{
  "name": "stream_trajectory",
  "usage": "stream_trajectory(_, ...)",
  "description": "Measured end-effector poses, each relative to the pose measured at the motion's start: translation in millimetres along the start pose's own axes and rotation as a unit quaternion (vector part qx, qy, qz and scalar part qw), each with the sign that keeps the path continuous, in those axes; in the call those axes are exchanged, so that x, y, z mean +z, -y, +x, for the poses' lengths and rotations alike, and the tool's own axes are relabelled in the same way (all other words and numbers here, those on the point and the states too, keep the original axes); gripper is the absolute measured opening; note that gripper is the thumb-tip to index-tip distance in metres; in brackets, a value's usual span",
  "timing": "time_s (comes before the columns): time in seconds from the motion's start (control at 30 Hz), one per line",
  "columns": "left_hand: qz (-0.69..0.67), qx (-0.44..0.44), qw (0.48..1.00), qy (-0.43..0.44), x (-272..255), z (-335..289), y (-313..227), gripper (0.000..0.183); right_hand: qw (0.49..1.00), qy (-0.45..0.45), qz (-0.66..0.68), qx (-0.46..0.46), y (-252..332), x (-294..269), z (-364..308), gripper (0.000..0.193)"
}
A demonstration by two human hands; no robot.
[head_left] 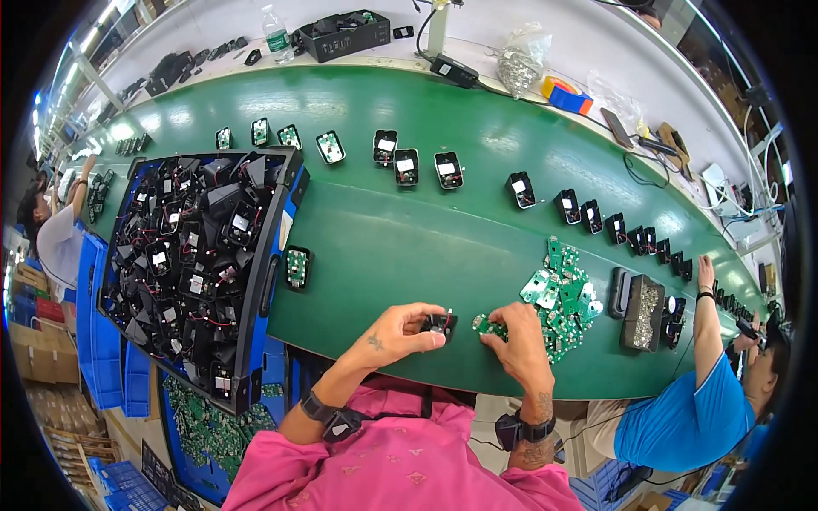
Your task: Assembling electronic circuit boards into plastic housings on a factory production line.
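Near the front edge of the green bench, my left hand [399,335] grips a small black plastic housing [442,327] with wires showing in it. Just to its right, my right hand [523,341] has its fingertips pinched on a small green circuit board [482,324]. The housing and the board are a short gap apart. Right beside my right hand, a loose heap of green circuit boards [558,289] is spread over the bench. One housing fitted with a green board [296,267] sits on its own to the left.
A blue crate [290,198] full of black housings stands at left, with a blue bin of circuit boards [209,426] below. Housings [449,170] form a line along the bench. At right are a box of small metal parts [643,313] and a co-worker in blue [682,417].
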State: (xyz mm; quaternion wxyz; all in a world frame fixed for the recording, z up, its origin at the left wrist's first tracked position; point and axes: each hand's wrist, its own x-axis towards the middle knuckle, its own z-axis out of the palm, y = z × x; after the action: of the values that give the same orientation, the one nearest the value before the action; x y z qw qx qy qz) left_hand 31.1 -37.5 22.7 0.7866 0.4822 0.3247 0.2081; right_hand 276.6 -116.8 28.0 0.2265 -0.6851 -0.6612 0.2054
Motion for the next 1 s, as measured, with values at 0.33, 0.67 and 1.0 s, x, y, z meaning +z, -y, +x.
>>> stream_trajectory(0.33, 0.053, 0.005, 0.991, 0.120, 16, 10, 0, 0.065, 0.988, -0.028, 0.149, -0.001, 12, 2, 0, 0.026)
stream_trajectory(0.67, -0.075, 0.035, 0.995, 0.056, 18, 9, 6, 0.066, 0.883, -0.125, 0.423, 0.161, 13, 13, -6, 0.014)
stream_trajectory(1.0, 0.031, 0.049, 0.998, -0.007, 27, 4, -3, 0.071, 0.821, -0.071, 0.546, 0.151, 53, -19, -16, 0.012)
